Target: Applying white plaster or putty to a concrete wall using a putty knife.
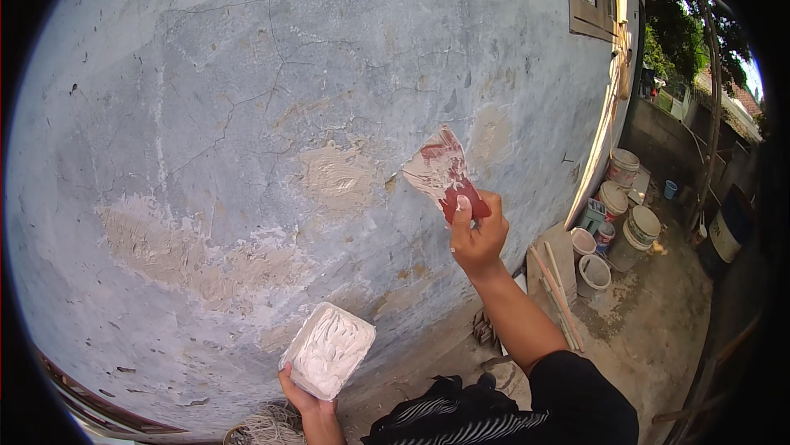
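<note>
My right hand [477, 231] grips a red putty knife [448, 194] smeared with pale filler, raised in front of the cracked light-blue wall [214, 50]. Whether the blade touches the wall is unclear. Just left of the blade is a beige filler patch [337, 178], with a smaller patch [492, 132] to its right and a long irregular one [197, 256] lower left. Low in the view, my left hand [300, 391] holds a white square tub [327, 350] of creamy white filler, its fingers round the left edge and underside.
Buckets [617, 198] stand at the right on a concrete floor [650, 313], near leaning planks [555, 280] and a dark drum [731, 223]. A window frame [588, 13] is at the upper right, a pole [712, 99] farther right. Pale tangled cord [263, 424] lies at the bottom left.
</note>
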`<state>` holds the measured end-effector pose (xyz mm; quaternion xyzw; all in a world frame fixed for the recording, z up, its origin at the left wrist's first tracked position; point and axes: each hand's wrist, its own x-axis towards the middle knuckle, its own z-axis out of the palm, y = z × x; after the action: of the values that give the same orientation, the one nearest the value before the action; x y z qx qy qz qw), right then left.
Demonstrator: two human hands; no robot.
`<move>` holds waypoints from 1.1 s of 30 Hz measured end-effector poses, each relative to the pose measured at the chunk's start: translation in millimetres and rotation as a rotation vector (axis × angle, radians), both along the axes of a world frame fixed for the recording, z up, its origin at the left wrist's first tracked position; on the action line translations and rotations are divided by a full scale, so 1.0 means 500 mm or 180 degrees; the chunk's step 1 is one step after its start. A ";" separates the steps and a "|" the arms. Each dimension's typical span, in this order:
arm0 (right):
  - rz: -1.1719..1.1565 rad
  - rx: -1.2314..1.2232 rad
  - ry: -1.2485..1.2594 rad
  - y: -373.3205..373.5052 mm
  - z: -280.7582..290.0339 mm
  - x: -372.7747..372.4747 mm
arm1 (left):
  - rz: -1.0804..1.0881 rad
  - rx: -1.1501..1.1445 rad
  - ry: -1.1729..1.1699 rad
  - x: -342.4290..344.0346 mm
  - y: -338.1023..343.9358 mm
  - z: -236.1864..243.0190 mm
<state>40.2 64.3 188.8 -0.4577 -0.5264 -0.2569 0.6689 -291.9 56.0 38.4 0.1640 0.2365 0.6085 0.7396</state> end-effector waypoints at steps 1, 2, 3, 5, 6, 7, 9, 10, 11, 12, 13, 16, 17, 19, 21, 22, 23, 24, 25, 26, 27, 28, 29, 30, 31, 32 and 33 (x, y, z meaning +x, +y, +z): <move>-0.0153 0.0093 -0.0156 0.003 0.001 0.001 | -0.0003 0.0000 -0.0005 0.005 0.004 0.002; -0.0150 0.0079 -0.0147 0.001 -0.002 -0.001 | 0.0012 -0.0010 -0.0013 0.006 0.006 0.008; -0.0038 0.0137 0.0030 -0.001 -0.004 -0.001 | 0.0028 -0.0020 -0.0021 0.004 0.006 0.010; 0.0186 0.0261 0.0372 -0.004 -0.006 0.003 | -0.0002 0.0026 -0.0021 -0.002 -0.001 0.004; 0.0226 0.0188 0.0441 -0.005 -0.007 0.001 | -0.0034 0.0086 -0.0030 -0.002 -0.003 0.003; 0.0231 0.0183 0.0437 -0.003 -0.005 0.004 | -0.0029 0.0082 -0.0034 0.000 -0.003 0.001; -0.0012 -0.0078 -0.0260 0.007 0.000 0.008 | 0.0057 0.0022 -0.0039 -0.003 0.008 -0.002; 0.0132 0.0008 0.0127 -0.006 -0.008 0.000 | 0.0059 0.0029 -0.0039 -0.007 0.006 -0.002; 0.0141 0.0009 0.0118 -0.005 -0.007 -0.001 | 0.0031 0.0058 -0.0044 -0.008 -0.001 -0.005; 0.0111 -0.0088 0.0088 -0.002 -0.006 -0.003 | 0.0002 0.0088 -0.0049 -0.007 -0.006 -0.006; 0.0081 -0.0184 0.0057 0.001 -0.006 -0.002 | 0.0011 0.0090 -0.0057 -0.003 -0.005 -0.006; 0.0067 -0.0013 0.0140 0.000 -0.019 0.007 | 0.0035 -0.0011 -0.0045 -0.006 0.000 0.001; 0.0120 0.0131 0.0244 -0.007 -0.018 0.007 | 0.0010 0.0006 -0.0041 -0.004 -0.007 0.004; 0.0077 0.0031 0.0100 -0.007 -0.012 0.008 | -0.0007 0.0020 -0.0041 0.001 -0.011 0.003; 0.0081 -0.0147 -0.0102 0.000 -0.002 0.012 | -0.0030 -0.0088 -0.0129 -0.001 0.004 -0.002; 0.0202 -0.0041 0.0191 -0.008 -0.017 0.009 | -0.0031 -0.0079 -0.0126 -0.005 0.003 -0.002; 0.0211 -0.0043 0.0184 -0.008 -0.017 0.009 | -0.0013 -0.0064 -0.0095 -0.004 -0.004 -0.002; 0.0110 -0.0079 0.0083 -0.006 -0.015 0.006 | 0.0004 -0.0051 -0.0064 -0.001 -0.009 -0.002; 0.0008 -0.0115 -0.0018 -0.005 -0.014 0.006 | 0.0012 -0.0053 -0.0071 0.004 -0.009 -0.001; -0.0088 -0.0033 -0.0287 0.001 -0.009 0.015 | -0.0001 -0.0065 -0.0053 0.005 -0.005 0.002; -0.0094 -0.0028 -0.0285 -0.003 -0.009 0.016 | -0.0015 -0.0076 -0.0035 0.006 -0.001 0.004; 0.0021 0.0015 -0.0099 -0.010 -0.009 0.015 | -0.0022 -0.0071 -0.0033 0.005 0.000 0.005; 0.0139 0.0050 0.0083 -0.016 -0.008 0.016 | -0.0047 -0.0041 -0.0035 0.007 -0.003 0.005; 0.0133 0.0047 0.0082 -0.015 -0.006 0.017 | -0.0074 -0.0012 -0.0036 0.009 -0.005 0.005; 0.0091 0.0063 -0.0247 -0.010 -0.003 0.018 | -0.0081 -0.0015 -0.0037 0.012 -0.007 0.005; 0.0058 0.0090 -0.0571 -0.003 -0.001 0.017 | -0.0067 -0.0033 -0.0024 0.013 -0.004 0.007; 0.0058 0.0097 -0.0568 -0.004 -0.004 0.014 | -0.0053 -0.0051 -0.0011 0.013 -0.001 0.009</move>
<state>47.3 62.5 187.0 -0.4179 -0.5840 -0.2985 0.6286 -285.4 55.5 42.7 0.1590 0.2387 0.6006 0.7463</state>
